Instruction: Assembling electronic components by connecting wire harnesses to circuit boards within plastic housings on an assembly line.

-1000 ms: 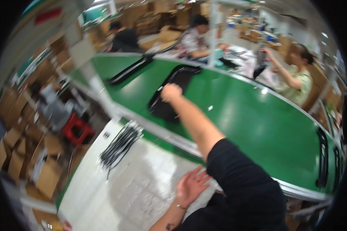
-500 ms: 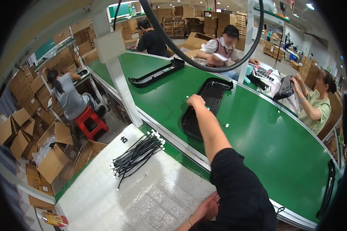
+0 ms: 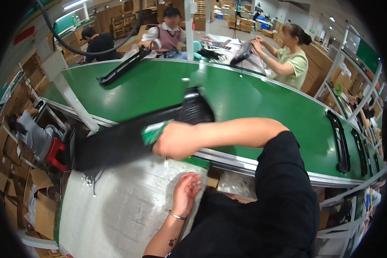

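My right hand (image 3: 178,139) is closed on a long black plastic housing (image 3: 120,139), lifted above the near edge of the green conveyor and the white work surface. The housing is smeared by motion. A green circuit board (image 3: 155,131) shows at my fingers, against the housing; whether I grip it too is unclear. Below, my left hand (image 3: 187,193) hovers over the white work surface (image 3: 137,206), empty, its fingers loosely curled and apart. Ends of black cables with white connectors (image 3: 92,179) peek out under the housing, which hides the rest of the bundle.
The green conveyor (image 3: 253,103) runs across in front. Another black housing (image 3: 124,66) lies at its far left, several more black parts (image 3: 339,142) at the right. Two people sit across it. A metal post (image 3: 77,101) stands at the left; cardboard boxes (image 3: 45,210) sit below.
My right hand has lifted the black housing off the conveyor and swung it left toward me, over the cables. My left hand has come out from beneath my right arm. The view has turned right.
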Demonstrator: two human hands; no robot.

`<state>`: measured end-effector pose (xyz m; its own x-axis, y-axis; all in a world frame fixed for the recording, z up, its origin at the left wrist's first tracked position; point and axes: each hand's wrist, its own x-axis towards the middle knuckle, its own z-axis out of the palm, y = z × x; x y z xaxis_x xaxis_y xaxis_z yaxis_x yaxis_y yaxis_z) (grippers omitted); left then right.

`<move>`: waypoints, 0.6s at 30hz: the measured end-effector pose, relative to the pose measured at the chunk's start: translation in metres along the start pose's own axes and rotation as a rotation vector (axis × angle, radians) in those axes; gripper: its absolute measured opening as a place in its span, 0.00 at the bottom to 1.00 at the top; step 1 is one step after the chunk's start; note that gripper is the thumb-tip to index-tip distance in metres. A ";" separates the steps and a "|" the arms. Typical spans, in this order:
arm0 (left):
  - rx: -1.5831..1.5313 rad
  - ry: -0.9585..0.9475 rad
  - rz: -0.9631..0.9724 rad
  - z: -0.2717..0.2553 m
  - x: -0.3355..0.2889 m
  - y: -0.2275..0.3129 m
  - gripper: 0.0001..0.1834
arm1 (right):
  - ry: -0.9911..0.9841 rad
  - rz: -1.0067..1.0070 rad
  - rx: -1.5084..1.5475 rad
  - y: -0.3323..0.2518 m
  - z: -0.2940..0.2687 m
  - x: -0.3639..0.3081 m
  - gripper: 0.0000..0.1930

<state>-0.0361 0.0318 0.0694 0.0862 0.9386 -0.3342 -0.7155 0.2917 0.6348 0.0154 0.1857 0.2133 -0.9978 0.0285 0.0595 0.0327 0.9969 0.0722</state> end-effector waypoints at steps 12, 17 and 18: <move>0.158 0.037 0.249 -0.004 -0.151 0.019 0.12 | 0.058 -0.220 0.175 -0.087 0.042 0.016 0.07; 0.124 0.274 0.269 0.001 -0.124 0.061 0.16 | 0.428 -0.093 0.082 -0.073 0.048 0.008 0.06; 0.184 0.289 0.285 0.007 -0.123 0.069 0.16 | 0.373 -0.049 0.109 -0.075 0.048 0.011 0.06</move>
<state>-0.0910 -0.0623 0.1597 -0.3125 0.9040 -0.2918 -0.5449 0.0810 0.8346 -0.0004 0.1153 0.1603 -0.9079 -0.0283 0.4182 -0.0409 0.9989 -0.0212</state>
